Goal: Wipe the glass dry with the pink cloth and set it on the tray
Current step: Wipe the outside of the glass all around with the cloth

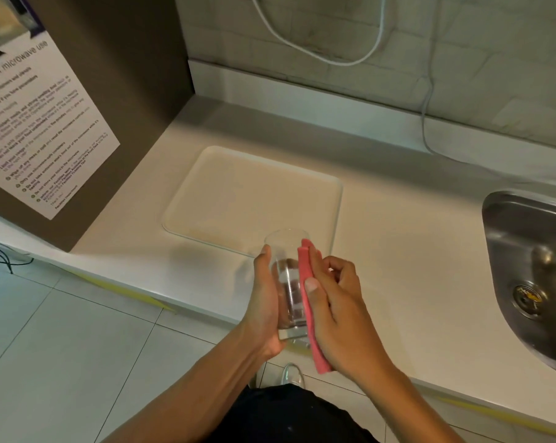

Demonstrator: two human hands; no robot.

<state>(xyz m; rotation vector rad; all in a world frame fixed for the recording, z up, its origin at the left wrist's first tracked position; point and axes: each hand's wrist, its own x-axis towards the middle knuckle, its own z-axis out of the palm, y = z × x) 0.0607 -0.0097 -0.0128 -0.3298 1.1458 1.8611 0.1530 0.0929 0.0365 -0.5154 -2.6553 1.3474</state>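
Note:
A clear drinking glass [287, 282] is held above the counter's front edge, its mouth pointing away from me. My left hand [265, 298] wraps its left side and base. My right hand [332, 311] presses a folded pink cloth [306, 295] flat against the glass's right side, the cloth running from near the rim down past the base. A pale cream tray [238, 193] lies on the counter just beyond the glass, with nothing on it.
A steel sink [532, 270] is sunk into the white counter [407, 251] at the right. A brown cabinet side with a microwave-use notice [36, 129] stands at the left. A white cable [426, 107] hangs down the tiled wall behind.

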